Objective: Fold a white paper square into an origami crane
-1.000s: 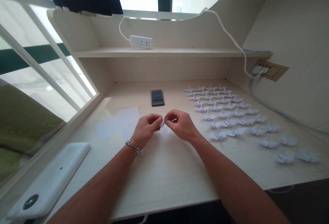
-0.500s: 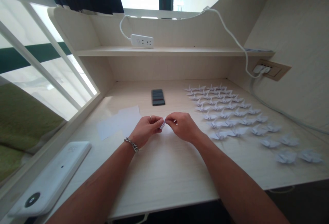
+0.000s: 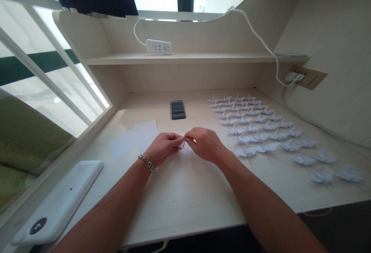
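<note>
Between my two hands, above the middle of the desk, is a small folded piece of white paper [image 3: 182, 144]. My left hand [image 3: 164, 146], with a ring and a chain bracelet, pinches it between thumb and fingers. The thumb and forefinger of my right hand [image 3: 204, 143] close on its upper right edge. Much of the paper is hidden by my fingers. Left of my left hand lie flat white paper sheets [image 3: 130, 139]. To the right, several rows of white paper cranes [image 3: 255, 128] stand on the desk.
A dark phone-like object [image 3: 177, 110] lies beyond my hands. A long white device [image 3: 62, 202] sits at the desk's left edge. On the shelf [image 3: 197, 57] stands a power strip [image 3: 159, 47]. A white cable [image 3: 261, 40] runs down to the wall socket [image 3: 308, 77].
My right fingertips have shifted slightly left, closer to my left thumb, and less of the folded paper shows. Both hands keep their pinch.
</note>
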A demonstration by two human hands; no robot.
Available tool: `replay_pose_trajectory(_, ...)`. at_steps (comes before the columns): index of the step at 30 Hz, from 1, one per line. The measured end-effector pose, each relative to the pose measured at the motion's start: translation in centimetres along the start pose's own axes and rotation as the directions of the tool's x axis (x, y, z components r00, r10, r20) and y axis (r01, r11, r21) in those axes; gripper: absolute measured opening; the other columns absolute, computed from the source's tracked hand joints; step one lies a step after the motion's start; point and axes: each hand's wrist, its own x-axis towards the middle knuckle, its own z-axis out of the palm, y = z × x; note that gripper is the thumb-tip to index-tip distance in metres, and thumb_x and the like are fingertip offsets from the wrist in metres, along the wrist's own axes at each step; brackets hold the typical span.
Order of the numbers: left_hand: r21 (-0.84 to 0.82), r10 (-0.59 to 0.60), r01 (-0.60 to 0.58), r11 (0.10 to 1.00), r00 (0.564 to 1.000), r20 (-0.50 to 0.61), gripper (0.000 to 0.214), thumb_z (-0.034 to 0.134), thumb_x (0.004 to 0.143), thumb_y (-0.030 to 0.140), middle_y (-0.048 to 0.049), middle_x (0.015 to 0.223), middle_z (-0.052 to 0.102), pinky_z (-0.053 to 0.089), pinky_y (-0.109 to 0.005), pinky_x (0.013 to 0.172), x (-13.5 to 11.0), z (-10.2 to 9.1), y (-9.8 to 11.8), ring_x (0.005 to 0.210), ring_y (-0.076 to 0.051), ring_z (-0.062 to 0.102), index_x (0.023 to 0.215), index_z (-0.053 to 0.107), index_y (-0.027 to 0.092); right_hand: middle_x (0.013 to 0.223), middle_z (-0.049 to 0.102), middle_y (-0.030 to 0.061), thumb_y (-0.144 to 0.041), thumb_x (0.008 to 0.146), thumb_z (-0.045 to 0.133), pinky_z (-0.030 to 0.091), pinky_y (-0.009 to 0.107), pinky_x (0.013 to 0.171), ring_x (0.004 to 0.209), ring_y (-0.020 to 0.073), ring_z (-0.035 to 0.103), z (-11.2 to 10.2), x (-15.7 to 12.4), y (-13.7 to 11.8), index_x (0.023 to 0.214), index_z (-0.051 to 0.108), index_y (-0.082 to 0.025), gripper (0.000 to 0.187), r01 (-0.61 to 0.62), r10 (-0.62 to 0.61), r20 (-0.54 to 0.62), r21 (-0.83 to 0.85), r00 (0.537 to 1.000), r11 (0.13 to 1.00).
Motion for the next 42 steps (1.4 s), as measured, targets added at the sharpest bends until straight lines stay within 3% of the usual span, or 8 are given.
replay_pose_trajectory(8,-0.015,-0.013,0.013,1.0,1.0,-0.009,0.027,0.084,0.058,0.033,-0.0036,0.06,0.057,0.037,-0.023,0.052,-0.2,-0.3,0.3,0.058,-0.011,0.049,0.059,0.067,0.012,0.089,0.072,0.0074,-0.024,0.093,0.048,0.04,0.027,0.066,0.083,0.0185,0.063,0.3,0.0,-0.1,0.082,0.07,-0.02,0.025,0.09,-0.092,-0.027,-0.063,0.995,0.994)
replay_pose_trajectory(15,-0.043,0.031,-0.033,0.999,0.998,-0.059,0.029,0.086,0.056,0.035,-0.002,0.062,0.058,0.038,-0.023,0.056,-0.4,0.0,1.0,0.06,-0.01,0.049,0.062,0.068,0.012,0.099,0.073,0.0053,-0.024,0.095,0.044,0.043,0.027,0.077,0.092,0.0174,0.063,1.0,-0.1,0.5,0.091,0.071,-0.024,0.027,0.148,-0.145,-0.151,0.01,0.978,0.989)
replay_pose_trajectory(20,-0.019,0.099,-0.102,0.995,0.989,-0.107,0.032,0.084,0.058,0.039,-0.0026,0.068,0.062,0.041,-0.024,0.061,-0.1,0.0,0.5,0.064,-0.011,0.052,0.071,0.07,0.013,0.1,0.073,0.0047,-0.025,0.096,0.043,0.044,0.028,0.076,0.092,0.0181,0.064,0.9,-0.2,0.5,0.092,0.073,-0.025,0.03,0.141,-0.135,-0.206,0.016,0.969,0.99)
replay_pose_trajectory(25,0.093,0.201,-0.189,0.978,0.968,-0.15,0.033,0.079,0.065,0.044,-0.0018,0.071,0.064,0.044,-0.023,0.063,0.0,0.3,0.3,0.066,-0.011,0.055,0.076,0.069,0.014,0.097,0.073,0.0037,-0.025,0.092,0.051,0.047,0.027,0.078,0.089,0.017,0.065,1.1,0.0,0.0,0.093,0.074,-0.025,0.023,0.064,-0.003,-0.267,0.22,0.964,0.973)
replay_pose_trajectory(31,0.164,0.307,-0.281,0.945,0.938,-0.161,0.031,0.075,0.07,0.044,-0.0009,0.074,0.064,0.047,-0.023,0.063,-0.1,0.7,0.4,0.067,-0.011,0.056,0.078,0.068,0.015,0.082,0.073,0.0036,-0.026,0.084,0.062,0.051,0.025,0.067,0.071,0.0146,0.065,1.6,0.4,-0.5,0.085,0.073,-0.019,0.013,-0.036,0.211,-0.292,0.508,0.933,0.861)
replay_pose_trajectory(36,0.181,0.334,-0.306,0.935,0.93,-0.155,0.03,0.072,0.074,0.043,-0.0014,0.076,0.063,0.049,-0.024,0.064,0.1,0.7,0.1,0.068,-0.012,0.056,0.081,0.066,0.014,0.078,0.071,0.0032,-0.026,0.083,0.062,0.05,0.023,0.064,0.069,0.0137,0.064,1.4,0.4,-0.8,0.079,0.07,-0.018,0.012,-0.084,0.267,-0.256,0.556,0.929,0.827)
replay_pose_trajectory(42,0.216,0.379,-0.346,0.913,0.916,-0.135,0.028,0.068,0.078,0.042,0.0002,0.073,0.059,0.049,-0.024,0.062,0.2,1.0,-0.1,0.066,-0.011,0.054,0.079,0.061,0.015,0.078,0.067,0.0026,-0.029,0.088,0.054,0.045,0.025,0.062,0.068,0.0135,0.058,1.2,0.4,-0.9,0.078,0.064,-0.018,0.017,-0.152,0.268,-0.183,0.479,0.946,0.865)
